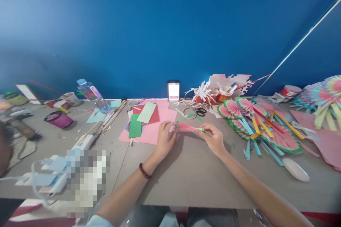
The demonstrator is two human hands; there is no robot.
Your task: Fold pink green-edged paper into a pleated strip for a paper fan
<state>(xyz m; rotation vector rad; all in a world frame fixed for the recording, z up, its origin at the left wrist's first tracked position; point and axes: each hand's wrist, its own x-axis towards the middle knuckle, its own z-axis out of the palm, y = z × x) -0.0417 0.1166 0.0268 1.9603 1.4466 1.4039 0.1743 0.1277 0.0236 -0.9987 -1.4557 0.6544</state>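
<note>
Between my two hands stretches a pleated pink paper fan with green at both ends, held just above the grey table. My left hand grips its wider left end, fingers closed round the folds. At the narrow right end, the fingertips of my right hand pinch the green tip. Beyond my left hand lie pink paper sheets, with a green card, a pale green card and a red card on top. To the right of my right hand, finished paper fans with coloured strips are piled up.
Black scissors and a roll of tape lie behind my hands. A phone stands against the blue wall. Paper cups hold strips. At left are a tilted water bottle and power strips; a white mouse-shaped object sits right.
</note>
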